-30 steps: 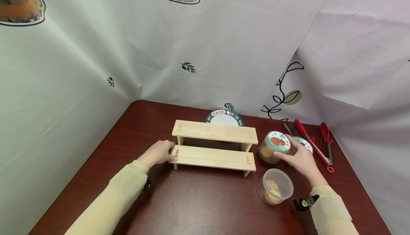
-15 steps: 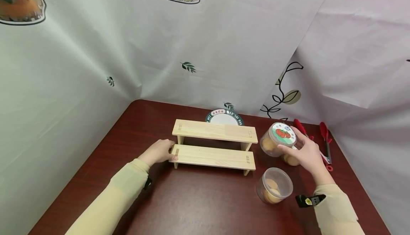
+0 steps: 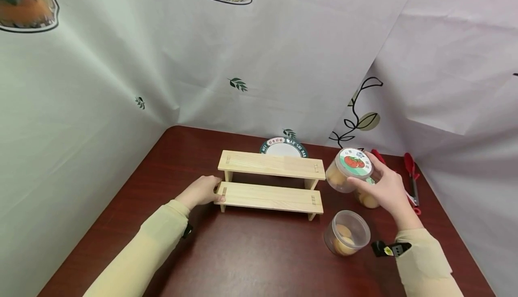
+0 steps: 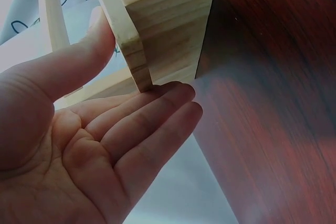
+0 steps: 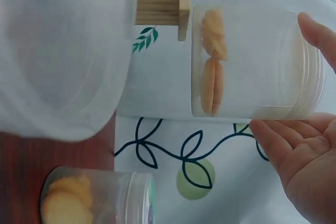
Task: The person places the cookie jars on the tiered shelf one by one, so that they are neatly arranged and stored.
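My left hand [image 3: 202,192] pinches the left end of the lower board of a two-step wooden shelf [image 3: 269,198]. The left wrist view has the thumb [image 4: 79,53] on one side of the board, fingers on the other. At the right, my right hand [image 3: 386,191] grips a clear plastic jar [image 3: 337,180] by its tomato-labelled lid [image 3: 355,161]. This jar is tilted and raised off the table; a few cookies [image 5: 212,61] lie at its bottom. Below it stands a lidless jar [image 3: 348,236] with cookies inside. Another lidded jar [image 3: 367,199] is partly hidden behind the right hand.
Red-handled tongs [image 3: 410,166] lie at the table's right side, partly covered by the right hand. A round plate with a green rim [image 3: 299,147] is behind the shelf. White printed cloth [image 3: 283,63] hangs round the dark red table [image 3: 243,252].
My right hand has lifted the tomato-lidded jar off the table, uncovering part of the jar behind it. The left hand and the shelf have stayed in place.
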### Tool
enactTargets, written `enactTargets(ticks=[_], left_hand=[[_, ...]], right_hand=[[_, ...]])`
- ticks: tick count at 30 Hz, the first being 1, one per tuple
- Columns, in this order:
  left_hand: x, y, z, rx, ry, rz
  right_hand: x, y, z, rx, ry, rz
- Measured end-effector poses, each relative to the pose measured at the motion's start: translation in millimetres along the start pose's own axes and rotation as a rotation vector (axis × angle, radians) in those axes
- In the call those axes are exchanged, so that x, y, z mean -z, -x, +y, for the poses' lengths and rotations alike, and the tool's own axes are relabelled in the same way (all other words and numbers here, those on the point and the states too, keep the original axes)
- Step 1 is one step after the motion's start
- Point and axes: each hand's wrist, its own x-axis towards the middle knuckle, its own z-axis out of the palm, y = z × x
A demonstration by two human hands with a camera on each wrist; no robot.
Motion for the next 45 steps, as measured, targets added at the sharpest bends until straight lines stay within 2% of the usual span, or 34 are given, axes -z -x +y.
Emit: enactTargets(ticks=[7,14,22,33,39,45], left_hand=[[2.9,0.6,-0.8,-0.014,-0.028,-0.004],[1.9,1.6,-1.4,-0.018,-0.039,-0.009],[0.2,4.1,-3.1,-0.030,-0.035,0.010],[2.4,4.8,-4.6,-0.020,-0.047,-0.007],[3.0,2.1,-0.6,-0.022,-0.044,-0.016],[3.6,-1.0,4.3,-0.018,-0.067,-0.028]], right_hand=[[-7.5,-4.0,-11.4,0.030,-0.081,-0.021],[-20.5,-10.1,-22.3,0.071,-0.103,-0.033],[-40.0,-18.5,-33.4,0.069,-0.162,-0.067],[-63.8,-33.4,-52.1,0.132,-0.174,-0.107],[-74.7,-39.9,-60.8,0.163,-0.212,-0.112],[-84.0,-42.2,-67.3,0.153,-0.238,-0.118]])
